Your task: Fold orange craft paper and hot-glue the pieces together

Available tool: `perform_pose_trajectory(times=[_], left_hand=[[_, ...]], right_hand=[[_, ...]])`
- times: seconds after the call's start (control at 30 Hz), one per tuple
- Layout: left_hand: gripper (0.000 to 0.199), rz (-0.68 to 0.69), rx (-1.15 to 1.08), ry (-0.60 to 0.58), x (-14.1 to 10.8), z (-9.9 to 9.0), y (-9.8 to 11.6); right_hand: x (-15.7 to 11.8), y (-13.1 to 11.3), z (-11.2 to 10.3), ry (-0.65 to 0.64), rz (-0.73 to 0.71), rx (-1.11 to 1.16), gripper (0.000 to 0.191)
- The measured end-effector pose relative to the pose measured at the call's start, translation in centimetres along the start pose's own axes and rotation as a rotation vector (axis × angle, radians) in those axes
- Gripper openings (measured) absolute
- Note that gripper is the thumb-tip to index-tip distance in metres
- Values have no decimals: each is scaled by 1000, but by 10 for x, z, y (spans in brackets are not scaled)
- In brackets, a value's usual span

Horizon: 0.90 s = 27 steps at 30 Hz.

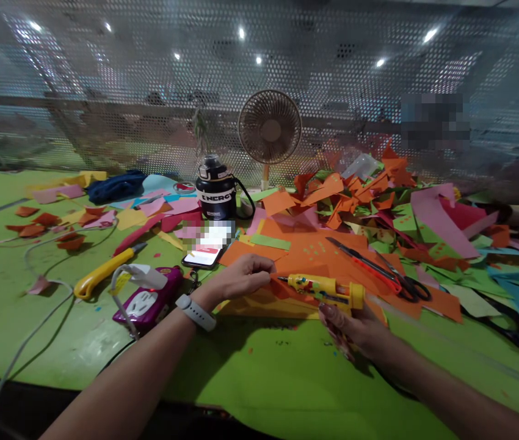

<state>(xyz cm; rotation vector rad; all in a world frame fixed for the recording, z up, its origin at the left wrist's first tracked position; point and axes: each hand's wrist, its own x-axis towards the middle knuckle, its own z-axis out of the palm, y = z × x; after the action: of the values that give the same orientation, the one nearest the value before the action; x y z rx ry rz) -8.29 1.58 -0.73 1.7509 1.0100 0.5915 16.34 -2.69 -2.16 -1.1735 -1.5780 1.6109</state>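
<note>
The step in hand looks to be handling a thick yellow pen (312, 285) over the paper, just right of and below the middle of the frame. The right hand (362, 330), at lower right, has the pen by its wide end: the thumb lies along the lower side, and the barrel seems pinched between it and fingers mostly hidden beneath or behind. The dark tip points left, towards the left hand (241, 278) near the centre. That hand's fingers are curled in, thumb and forefinger close together; whether they pinch the edge of the orange paper (303, 253), touch the pen tip or merely hang beside it, I cannot tell. As I judge it, the next move calls for a firm grip on the barrel and care that the tip does not mark the paper or catch the left fingertips. The orange paper spreads over the middle of the frame, with scissors (417, 290) lying on it at centre right. A phone (202, 256) lies left of centre, near the left hand, and a purple power socket (168, 290) sits lower left on the green table (259, 379).
</note>
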Motion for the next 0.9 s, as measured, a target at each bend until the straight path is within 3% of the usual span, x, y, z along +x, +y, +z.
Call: perform_pose_trajectory(times=[0.4, 0.67, 0.9], left_hand=[[11, 15, -5, -4, 0, 0, 0], [12, -7, 0, 7, -1, 0, 3], [12, 16, -5, 6, -1, 0, 2]], right_hand=[[1, 14, -6, -47, -30, 4, 53], [0, 4, -1, -7, 6, -9, 57], [0, 9, -2, -19, 6, -10, 55]])
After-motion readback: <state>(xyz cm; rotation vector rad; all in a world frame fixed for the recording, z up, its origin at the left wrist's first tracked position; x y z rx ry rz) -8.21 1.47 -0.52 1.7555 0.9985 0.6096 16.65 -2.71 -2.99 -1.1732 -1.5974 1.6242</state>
